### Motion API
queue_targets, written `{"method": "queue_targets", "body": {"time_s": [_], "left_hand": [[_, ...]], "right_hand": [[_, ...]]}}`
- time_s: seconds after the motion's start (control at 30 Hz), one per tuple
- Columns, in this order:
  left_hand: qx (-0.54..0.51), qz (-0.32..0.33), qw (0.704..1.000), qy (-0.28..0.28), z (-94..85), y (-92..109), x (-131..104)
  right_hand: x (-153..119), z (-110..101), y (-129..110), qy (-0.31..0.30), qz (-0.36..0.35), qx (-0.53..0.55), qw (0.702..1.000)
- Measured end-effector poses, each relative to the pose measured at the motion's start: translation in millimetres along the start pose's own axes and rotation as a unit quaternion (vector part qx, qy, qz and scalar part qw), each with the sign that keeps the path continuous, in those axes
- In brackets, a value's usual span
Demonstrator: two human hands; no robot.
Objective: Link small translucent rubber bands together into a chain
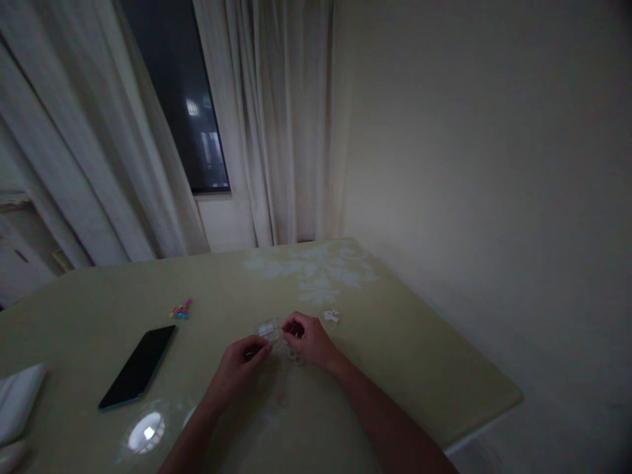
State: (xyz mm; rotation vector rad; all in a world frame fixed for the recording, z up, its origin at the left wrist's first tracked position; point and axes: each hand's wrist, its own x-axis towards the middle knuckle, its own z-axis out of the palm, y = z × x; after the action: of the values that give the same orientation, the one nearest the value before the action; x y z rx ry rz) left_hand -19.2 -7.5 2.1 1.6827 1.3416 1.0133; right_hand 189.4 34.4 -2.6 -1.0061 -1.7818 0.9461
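Observation:
A small clear plastic box [268, 327] lies on the table between my two hands. At its near edge, my left hand [241, 361] is closed, thumb and fingertips pinched at the clear plastic. My right hand [310, 339] is curled at the box's right side, thumb and forefinger pressed together; whatever is between them is too small to make out. Whitish ring-like pieces [295, 357] sit just below the right hand, partly covered by it. Beyond that hand lies a little heap of white pieces [330, 316].
A pile of small coloured pieces [181, 309] lies left of the box. Nearer me is a dark phone [139, 365]. A white object [20, 401] stands at the left edge. Light reflects off the glossy table [419, 368]; a wall [494, 197] runs along its right.

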Motion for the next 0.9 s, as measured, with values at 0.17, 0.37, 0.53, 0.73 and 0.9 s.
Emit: {"method": "queue_targets", "body": {"time_s": [0.17,0.37,0.53,0.73,0.9], "left_hand": [[-0.008,0.007,1.000,-0.002,-1.4,-1.8,1.5],[-0.008,-0.006,1.000,0.004,-2.1,-9.8,5.3],[-0.031,-0.009,0.999,0.001,-0.4,-12.3,4.0],[-0.006,-0.005,1.000,0.018,0.5,-10.6,3.9],[0.017,0.006,1.000,0.023,1.3,-10.9,3.1]], "right_hand": [[0.7,-0.5,0.5,0.001,-0.003,0.000,1.000],[-0.1,0.4,2.4,0.003,-0.018,0.014,1.000],[-0.4,-0.4,1.3,-0.003,-0.013,0.005,1.000],[-0.1,-0.1,2.1,-0.006,-0.013,0.004,1.000],[0.5,1.0,5.5,-0.006,-0.024,0.006,1.000]]}}
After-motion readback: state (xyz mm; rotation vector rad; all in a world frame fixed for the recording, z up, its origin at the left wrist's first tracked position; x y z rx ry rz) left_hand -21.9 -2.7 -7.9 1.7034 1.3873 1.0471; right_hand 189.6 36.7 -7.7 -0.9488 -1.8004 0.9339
